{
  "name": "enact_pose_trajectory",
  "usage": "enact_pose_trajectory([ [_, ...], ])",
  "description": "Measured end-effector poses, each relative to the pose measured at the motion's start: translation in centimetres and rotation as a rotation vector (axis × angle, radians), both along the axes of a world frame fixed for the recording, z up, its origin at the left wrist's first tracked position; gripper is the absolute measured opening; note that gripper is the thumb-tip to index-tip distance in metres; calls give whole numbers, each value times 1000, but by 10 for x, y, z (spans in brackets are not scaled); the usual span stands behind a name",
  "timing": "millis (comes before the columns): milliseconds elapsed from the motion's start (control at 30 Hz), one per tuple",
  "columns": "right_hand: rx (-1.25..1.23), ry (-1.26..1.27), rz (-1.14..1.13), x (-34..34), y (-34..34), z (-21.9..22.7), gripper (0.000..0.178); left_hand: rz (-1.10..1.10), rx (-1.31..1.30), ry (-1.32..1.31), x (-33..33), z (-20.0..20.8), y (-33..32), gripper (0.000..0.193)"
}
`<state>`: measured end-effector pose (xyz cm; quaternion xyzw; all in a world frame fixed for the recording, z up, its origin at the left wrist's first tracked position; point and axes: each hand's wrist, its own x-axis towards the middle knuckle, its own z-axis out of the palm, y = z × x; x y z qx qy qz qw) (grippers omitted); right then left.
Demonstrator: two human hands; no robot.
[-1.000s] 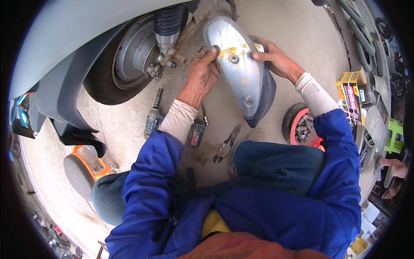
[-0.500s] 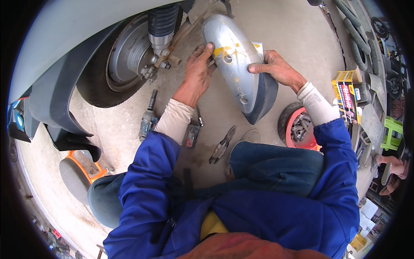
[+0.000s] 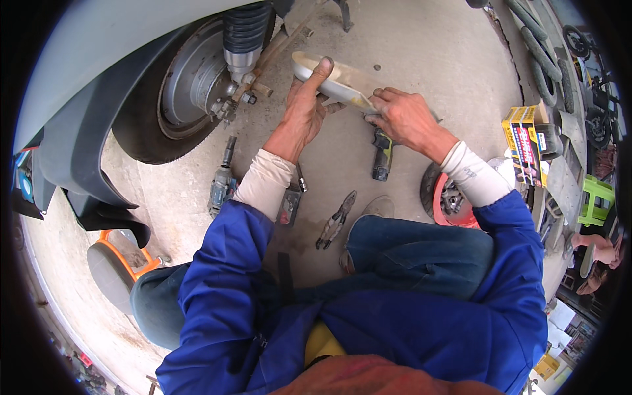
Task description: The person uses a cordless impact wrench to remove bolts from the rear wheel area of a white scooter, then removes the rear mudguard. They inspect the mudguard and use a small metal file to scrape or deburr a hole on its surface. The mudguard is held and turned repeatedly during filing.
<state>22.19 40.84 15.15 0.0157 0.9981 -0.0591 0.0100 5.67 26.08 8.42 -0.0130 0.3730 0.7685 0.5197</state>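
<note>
Both my hands hold a silver, scratched vehicle fender above the floor, tipped so that its pale hollow inside shows. My left hand grips its left side, thumb over the rim and fingers underneath. At the right end, my right hand is closed on the edge with bent fingers and hides that part. Under my right hand a cordless power tool rests on the floor. Nearer to me lie pliers and, on the left, an impact wrench.
At left, a vehicle wheel and spring boot stand beneath light bodywork. An orange-framed stool is by my left leg. A red container of metal parts, a yellow box and loose tyres are at right.
The fender has turned from its outer face toward its hollow inside, and its far end has come lower. My right hand has shifted left, and the cordless tool is uncovered.
</note>
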Motion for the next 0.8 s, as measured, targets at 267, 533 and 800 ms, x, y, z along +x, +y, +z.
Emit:
enact_pose_trajectory([
  [267, 386, 154, 88, 4, 7, -15, 38, 190, -57, -13, 5, -13, -3, 44],
  [533, 381, 62, 39, 3, 3, -27, 38, 211, -78, 80, 12, -9, -3, 44],
  [800, 401, 54, 52, 1, 1, -26, 37, 194, -22, 48, 8, -27, -4, 44],
])
